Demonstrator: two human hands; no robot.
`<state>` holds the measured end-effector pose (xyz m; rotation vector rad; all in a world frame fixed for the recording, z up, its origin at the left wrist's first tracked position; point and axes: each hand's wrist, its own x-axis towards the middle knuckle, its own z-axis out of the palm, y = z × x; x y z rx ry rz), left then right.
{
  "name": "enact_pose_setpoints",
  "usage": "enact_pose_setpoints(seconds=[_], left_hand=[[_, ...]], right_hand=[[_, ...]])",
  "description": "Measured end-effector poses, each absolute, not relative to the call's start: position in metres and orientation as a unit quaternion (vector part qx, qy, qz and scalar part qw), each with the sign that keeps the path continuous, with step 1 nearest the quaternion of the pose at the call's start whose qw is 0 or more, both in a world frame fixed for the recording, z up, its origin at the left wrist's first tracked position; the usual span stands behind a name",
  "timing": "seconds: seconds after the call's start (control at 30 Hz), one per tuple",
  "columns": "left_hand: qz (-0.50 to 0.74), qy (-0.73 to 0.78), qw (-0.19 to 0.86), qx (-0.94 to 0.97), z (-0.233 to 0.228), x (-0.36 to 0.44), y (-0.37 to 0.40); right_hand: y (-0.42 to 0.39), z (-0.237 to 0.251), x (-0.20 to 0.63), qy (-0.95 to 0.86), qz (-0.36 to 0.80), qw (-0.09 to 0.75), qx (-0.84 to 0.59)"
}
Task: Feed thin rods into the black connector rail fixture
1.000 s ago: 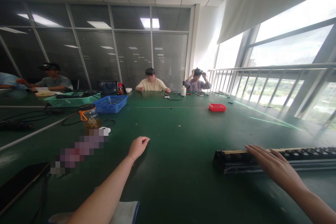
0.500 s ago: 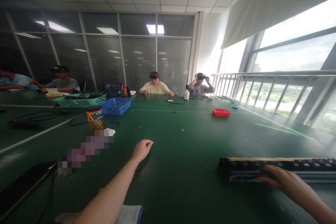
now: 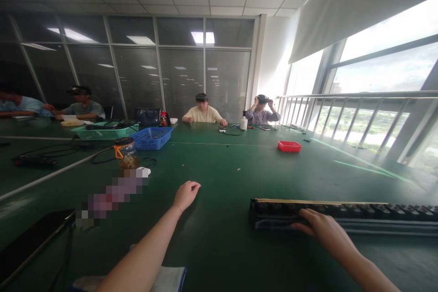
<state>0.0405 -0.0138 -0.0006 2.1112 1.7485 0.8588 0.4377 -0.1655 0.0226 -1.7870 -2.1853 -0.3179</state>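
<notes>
My right hand (image 3: 323, 226) grips the left part of a long black slotted bar (image 3: 362, 213). The thumb is at its near side and the fingers curl over the top. Along the bar's far top edge runs a thin pale gold strip (image 3: 321, 202). The bar's right end lies beyond the picture. Near the middle of the table, my left hand (image 3: 185, 195) is closed, with its fingertips pressed together, well apart from the bar. Whether anything small sits in those fingers is hidden.
The green table (image 3: 219, 237) carries a red tray (image 3: 289, 146), a blue basket (image 3: 152, 138), a green basket (image 3: 104, 132) and a lidded jar (image 3: 127, 154). A dark flat panel (image 3: 32, 239) lies at the left. Several people sit across the table; a railing runs along the right.
My right hand has moved left, and the black bar has shifted left with it, showing more of its length. My left hand has stayed almost where it was.
</notes>
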Motion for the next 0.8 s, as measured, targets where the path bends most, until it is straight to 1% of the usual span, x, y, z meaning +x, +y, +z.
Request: enact_pose_setpoints(seconds=[0.17,0.33,0.43,0.53,0.63,0.7,0.8], left_hand=[[0.297,0.597,0.126,0.734,0.0,0.04,-0.015],[0.301,0.597,0.144,0.729,0.002,0.041,-0.017],[0.32,0.586,0.188,0.721,0.009,0.044,-0.017],[0.343,0.548,0.263,0.717,0.031,0.05,-0.022],[0.308,0.475,0.324,0.758,0.062,0.06,-0.035],[0.255,0.434,0.304,0.809,0.08,0.067,-0.047],[0.192,0.398,0.227,0.868,0.094,0.076,-0.064]], right_hand=[[-0.158,0.023,0.373,-0.78,-0.178,0.102,-0.592],[-0.151,0.024,0.323,-0.8,-0.204,0.106,-0.554],[-0.151,0.022,0.306,-0.795,-0.221,0.097,-0.557],[-0.155,0.018,0.301,-0.779,-0.234,0.109,-0.572],[-0.159,0.013,0.302,-0.774,-0.226,0.139,-0.574],[-0.161,0.011,0.303,-0.775,-0.214,0.15,-0.575],[-0.162,0.01,0.304,-0.774,-0.2,0.151,-0.581]])
